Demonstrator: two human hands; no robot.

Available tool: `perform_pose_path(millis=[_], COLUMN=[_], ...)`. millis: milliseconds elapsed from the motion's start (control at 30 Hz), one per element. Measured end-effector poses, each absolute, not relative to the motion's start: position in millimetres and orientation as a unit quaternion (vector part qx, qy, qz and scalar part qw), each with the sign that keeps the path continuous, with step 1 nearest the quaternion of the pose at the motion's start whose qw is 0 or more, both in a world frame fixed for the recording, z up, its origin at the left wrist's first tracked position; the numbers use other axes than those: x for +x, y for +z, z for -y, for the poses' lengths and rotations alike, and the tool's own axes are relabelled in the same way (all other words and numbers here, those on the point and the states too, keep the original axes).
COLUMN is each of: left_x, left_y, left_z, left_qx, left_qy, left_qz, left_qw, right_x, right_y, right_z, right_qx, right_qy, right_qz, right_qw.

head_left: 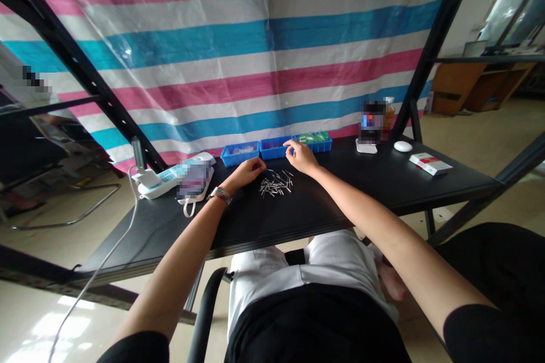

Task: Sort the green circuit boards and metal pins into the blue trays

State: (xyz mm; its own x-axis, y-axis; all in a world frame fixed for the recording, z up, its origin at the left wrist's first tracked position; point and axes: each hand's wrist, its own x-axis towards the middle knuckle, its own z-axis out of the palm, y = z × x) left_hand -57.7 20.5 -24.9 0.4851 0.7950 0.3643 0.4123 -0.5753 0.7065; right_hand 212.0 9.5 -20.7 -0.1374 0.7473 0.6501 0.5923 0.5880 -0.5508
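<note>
A loose pile of small metal pins (276, 184) lies on the black table (323, 210). My left hand (247, 172) rests just left of the pile, fingers curled into a pinch on something too small to name. A woven band sits on that wrist. My right hand (300, 156) hovers above and right of the pile, fingers bent together near the rim of the middle blue tray (272, 148). Whether it holds anything is hidden.
Three shallow trays line the table's back edge: left blue tray (239, 153), the middle one, and a right tray with green parts (315, 140). A white device with a cable (162, 180) stands left. A red-white box (430, 163), a white puck (402, 146) and bottles (374, 122) sit right.
</note>
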Motion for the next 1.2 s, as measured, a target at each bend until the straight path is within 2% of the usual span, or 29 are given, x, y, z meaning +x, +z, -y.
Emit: perform_pose_path(millis=[133, 300, 567, 867, 1200], left_x=[-51.7, -45.3, -43.9, -42.6, -43.2], left_y=[-15.0, -5.7, -3.0, -2.5, -1.6], left_z=[-11.4, -0.4, 1.9, 2.1, 4.1], left_qx=[0.769, 0.698, 0.650, 0.656, 0.651], left_qy=[0.415, 0.502, 0.536, 0.542, 0.483], left_qz=[-0.359, -0.372, -0.382, -0.380, -0.411], left_qw=[0.329, 0.349, 0.379, 0.364, 0.417], right_x=[204.3, 191.4, 182.7, 179.6, 179.0], right_y=[-19.7, -15.3, -10.2, -12.4, -12.3], right_z=[-6.6, 3.4, 6.8, 2.5, 1.2], right_qx=[-0.419, -0.387, -0.351, -0.352, -0.375], right_qy=[0.142, 0.304, 0.409, 0.459, 0.382], right_qz=[0.745, 0.723, 0.687, 0.652, 0.650], right_qw=[0.499, 0.484, 0.487, 0.490, 0.539])
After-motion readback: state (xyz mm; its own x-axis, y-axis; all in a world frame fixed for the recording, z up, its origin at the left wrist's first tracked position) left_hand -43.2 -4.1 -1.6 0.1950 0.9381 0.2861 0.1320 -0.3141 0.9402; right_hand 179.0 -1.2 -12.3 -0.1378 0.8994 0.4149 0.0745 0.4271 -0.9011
